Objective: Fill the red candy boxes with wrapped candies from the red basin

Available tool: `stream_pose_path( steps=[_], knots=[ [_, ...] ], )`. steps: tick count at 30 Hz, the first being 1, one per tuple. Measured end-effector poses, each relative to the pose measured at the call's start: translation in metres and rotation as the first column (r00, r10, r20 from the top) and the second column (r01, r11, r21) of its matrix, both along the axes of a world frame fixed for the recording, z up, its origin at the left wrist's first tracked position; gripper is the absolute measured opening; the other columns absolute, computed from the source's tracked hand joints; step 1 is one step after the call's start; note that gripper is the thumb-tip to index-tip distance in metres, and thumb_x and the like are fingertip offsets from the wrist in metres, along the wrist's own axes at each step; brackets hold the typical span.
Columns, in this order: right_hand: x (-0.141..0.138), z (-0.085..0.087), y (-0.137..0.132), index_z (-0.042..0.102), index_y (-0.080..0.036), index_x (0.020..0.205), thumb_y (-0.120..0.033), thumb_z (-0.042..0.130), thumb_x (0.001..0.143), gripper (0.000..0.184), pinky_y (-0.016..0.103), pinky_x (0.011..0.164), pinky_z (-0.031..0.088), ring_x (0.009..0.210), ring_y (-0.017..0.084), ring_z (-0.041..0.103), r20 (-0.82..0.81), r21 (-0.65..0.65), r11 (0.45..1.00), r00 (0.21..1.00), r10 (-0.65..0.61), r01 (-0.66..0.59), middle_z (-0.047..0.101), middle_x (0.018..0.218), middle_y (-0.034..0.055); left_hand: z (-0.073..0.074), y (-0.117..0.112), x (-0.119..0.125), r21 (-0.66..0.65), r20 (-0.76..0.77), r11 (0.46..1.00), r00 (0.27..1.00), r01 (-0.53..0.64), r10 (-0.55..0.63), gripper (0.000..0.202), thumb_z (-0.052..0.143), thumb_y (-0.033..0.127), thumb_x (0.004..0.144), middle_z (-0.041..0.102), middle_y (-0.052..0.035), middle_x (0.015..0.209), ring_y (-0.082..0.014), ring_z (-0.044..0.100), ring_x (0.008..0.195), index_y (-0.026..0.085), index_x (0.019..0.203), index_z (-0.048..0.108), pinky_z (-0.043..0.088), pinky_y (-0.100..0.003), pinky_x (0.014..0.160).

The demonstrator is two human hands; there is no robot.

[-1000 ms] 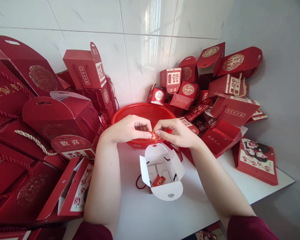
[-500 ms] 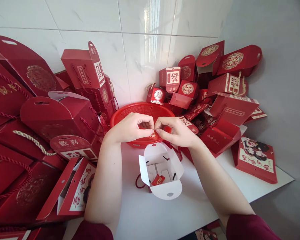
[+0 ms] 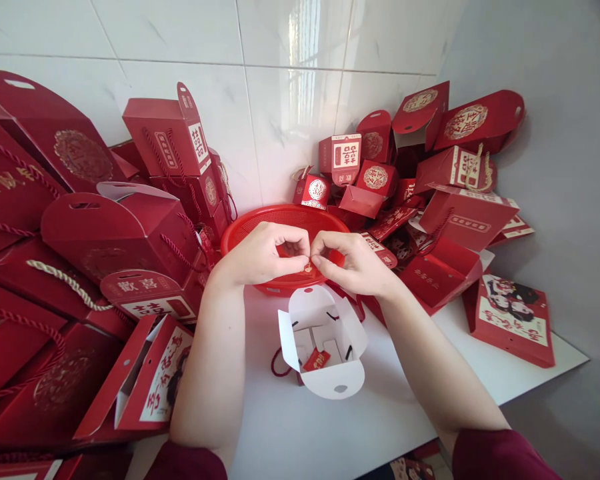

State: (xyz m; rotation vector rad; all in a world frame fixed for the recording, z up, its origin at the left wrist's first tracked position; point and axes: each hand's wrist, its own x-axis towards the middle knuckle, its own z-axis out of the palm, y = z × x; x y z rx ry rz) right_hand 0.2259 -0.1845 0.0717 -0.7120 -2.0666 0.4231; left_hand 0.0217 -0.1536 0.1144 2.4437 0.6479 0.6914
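Note:
My left hand (image 3: 267, 253) and my right hand (image 3: 353, 261) meet fingertip to fingertip over the front of a red plastic basket (image 3: 237, 230). Both are closed in a pinch, thumb against forefinger. Something small lies between the fingertips, with a bit of red and gold showing just below; its kind is too hidden to tell. Right below the hands, an open gift box (image 3: 325, 381) stands on the white table (image 3: 280, 433), white inside with its flaps spread. A small red packet (image 3: 317, 360) with gold lettering lies in it, and a dark red cord handle loops out at its left.
Red gift boxes (image 3: 115, 227) with rope handles are stacked high on the left. A loose heap of red boxes (image 3: 443, 267) fills the right side, with one flat-lying box (image 3: 513, 320) near the table's right edge. A tiled wall (image 3: 180, 40) rises behind the basket.
Both hands have shifted very slightly to the right, still pinched together over the basket. The boxes and the small packet stay where they were.

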Motion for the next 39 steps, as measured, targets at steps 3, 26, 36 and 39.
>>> stream_pose_path(
  steps=[3, 26, 36, 39],
  knots=[
    [-0.002, -0.001, 0.001, 0.055, -0.018, 0.075, -0.012, 0.057, 0.082, 0.009, 0.022, 0.064, 0.04, 0.065, 0.011, 0.051, -0.007, 0.013, 1.0, 1.0, -0.02, 0.02, 0.058, 0.072, -0.0024, -0.001, 0.0, 0.001, 0.015, -0.002, 1.0, 1.0, -0.02, 0.02, 0.008, 0.059, 0.014, 0.077, 0.064, 0.003, 0.07, -0.0117, 0.057, 0.068, 0.017, 0.071, 0.064, 0.044, -0.024, 0.066],
    [0.006, -0.003, 0.008, 0.057, -0.017, 0.076, -0.011, 0.052, 0.084, 0.011, 0.022, 0.063, 0.039, 0.065, 0.01, 0.05, 0.024, -0.18, 0.984, 1.0, 0.003, 0.002, 0.057, 0.07, -0.0029, -0.007, 0.007, 0.004, -0.025, -0.063, 0.999, 0.998, -0.027, 0.025, 0.008, 0.06, 0.018, 0.079, 0.068, 0.0027, 0.072, -0.012, 0.059, 0.069, 0.017, 0.073, 0.066, 0.044, -0.024, 0.067],
    [0.019, 0.009, 0.0, 0.061, -0.017, 0.081, -0.02, 0.057, 0.09, 0.011, 0.023, 0.066, 0.042, 0.065, 0.01, 0.055, 0.216, -0.158, 0.987, 0.976, -0.006, 0.041, 0.064, 0.075, -0.0012, -0.013, 0.021, -0.007, -0.157, -0.136, 0.971, 0.978, -0.181, 0.161, 0.028, 0.057, 0.043, 0.089, 0.073, -0.0029, 0.106, -0.0188, 0.067, 0.097, 0.022, 0.104, 0.07, 0.05, -0.031, 0.088],
    [0.026, 0.016, -0.007, 0.06, -0.016, 0.079, -0.018, 0.058, 0.089, 0.01, 0.022, 0.065, 0.043, 0.064, 0.01, 0.054, 0.258, -0.178, 0.984, 0.965, 0.046, 0.001, 0.064, 0.074, -0.001, -0.02, 0.03, -0.016, -0.188, -0.286, 0.921, 0.916, -0.341, 0.281, 0.035, 0.058, 0.048, 0.086, 0.073, -0.0041, 0.111, -0.0206, 0.068, 0.099, 0.024, 0.109, 0.068, 0.051, -0.031, 0.087]
  ],
)
